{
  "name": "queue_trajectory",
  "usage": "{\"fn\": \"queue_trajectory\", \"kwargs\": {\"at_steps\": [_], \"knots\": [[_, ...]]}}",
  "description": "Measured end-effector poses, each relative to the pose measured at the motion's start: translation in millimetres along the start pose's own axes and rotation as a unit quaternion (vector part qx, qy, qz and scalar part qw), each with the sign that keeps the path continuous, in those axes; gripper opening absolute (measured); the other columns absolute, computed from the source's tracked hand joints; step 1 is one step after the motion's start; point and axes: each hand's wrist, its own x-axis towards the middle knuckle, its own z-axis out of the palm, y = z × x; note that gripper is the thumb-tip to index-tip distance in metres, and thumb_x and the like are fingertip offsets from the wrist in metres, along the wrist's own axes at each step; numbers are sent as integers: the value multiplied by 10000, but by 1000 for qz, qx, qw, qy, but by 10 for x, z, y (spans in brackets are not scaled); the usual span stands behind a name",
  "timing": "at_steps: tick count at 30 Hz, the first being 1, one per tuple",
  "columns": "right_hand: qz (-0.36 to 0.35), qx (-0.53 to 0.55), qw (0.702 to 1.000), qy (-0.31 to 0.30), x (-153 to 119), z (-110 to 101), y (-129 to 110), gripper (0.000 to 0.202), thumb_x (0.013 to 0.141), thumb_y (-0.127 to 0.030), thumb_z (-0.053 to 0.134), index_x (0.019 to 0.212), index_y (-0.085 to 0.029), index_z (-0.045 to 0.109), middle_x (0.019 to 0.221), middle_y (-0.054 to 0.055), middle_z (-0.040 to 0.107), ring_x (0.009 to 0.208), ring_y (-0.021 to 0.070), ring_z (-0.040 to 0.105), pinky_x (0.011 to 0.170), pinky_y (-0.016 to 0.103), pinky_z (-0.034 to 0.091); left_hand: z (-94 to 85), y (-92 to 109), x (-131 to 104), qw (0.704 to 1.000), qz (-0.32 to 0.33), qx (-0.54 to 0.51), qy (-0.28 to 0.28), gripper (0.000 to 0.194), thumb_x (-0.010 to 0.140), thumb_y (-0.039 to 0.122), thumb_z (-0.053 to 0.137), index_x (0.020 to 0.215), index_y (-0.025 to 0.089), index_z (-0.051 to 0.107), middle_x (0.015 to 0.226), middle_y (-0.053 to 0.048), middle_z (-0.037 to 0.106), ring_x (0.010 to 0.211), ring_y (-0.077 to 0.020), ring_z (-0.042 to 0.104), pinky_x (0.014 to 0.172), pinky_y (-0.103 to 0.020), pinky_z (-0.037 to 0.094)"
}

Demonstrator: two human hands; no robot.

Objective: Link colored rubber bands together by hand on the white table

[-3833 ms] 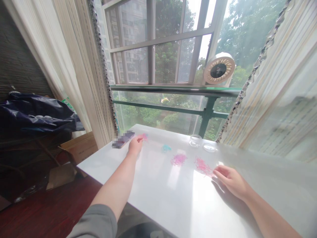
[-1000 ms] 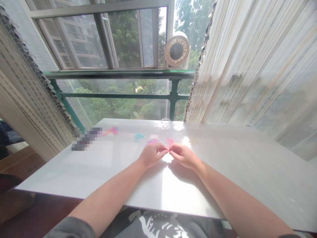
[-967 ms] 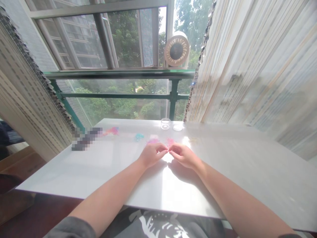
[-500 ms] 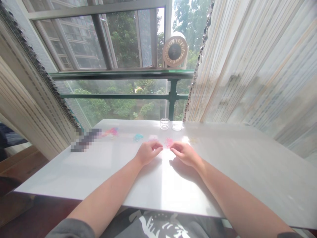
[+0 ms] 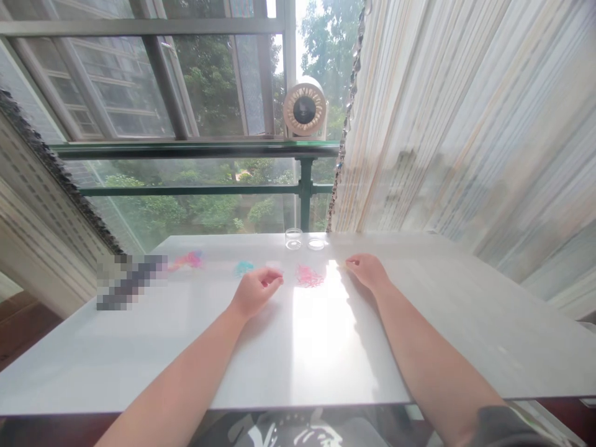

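My left hand (image 5: 256, 292) hovers over the white table with thumb and fingertips pinched together; anything between them is too small to make out. Just beyond it lies a pale pink pile (image 5: 274, 267), partly covered by the hand, with a teal pile (image 5: 244, 267) to its left. Between my two hands spreads a loose heap of thin pink strands, perhaps small bands (image 5: 310, 277). Farther right, my right hand (image 5: 370, 271) is closed in a pinch at a faint yellowish patch, its fingertips hiding what they touch.
Two clear round containers, a taller one (image 5: 293, 239) and a flatter one (image 5: 316, 244), stand at the table's (image 5: 261, 366) back edge. A multicoloured pile (image 5: 189, 260) and a pixelated dark object (image 5: 133, 282) lie left. A round fan (image 5: 305, 108) sits on the railing; curtains hang both sides.
My right hand has moved right, away from the pink heap to the yellowish patch. My left hand has drawn apart to the left, uncovering the pink heap. The view has shifted right.
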Motion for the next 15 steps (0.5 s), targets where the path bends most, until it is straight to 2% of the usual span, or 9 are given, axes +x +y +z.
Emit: {"fn": "queue_trajectory", "kwargs": {"at_steps": [9, 15], "knots": [[23, 10, 1000, 3, 32, 23, 69, 279, 789, -247, 509, 911, -216, 757, 966, 58, 728, 918, 234, 638, 759, 290, 445, -88, 22, 18, 1000, -21, -3, 21, 207, 757, 345, 600, 859, 199, 707, 819, -29, 735, 753, -179, 664, 729, -259, 502], [47, 56, 997, 28, 62, 19, 140, 322, 776, -203, 488, 972, -205, 744, 1053, 60, 711, 1022, 233, 609, 862, 299, 433, -179, -51, 65, 997, -29, 24, 73, 208, 733, 367, 619, 821, 196, 698, 797, -23, 733, 740, -176, 662, 705, -252, 496]]}}
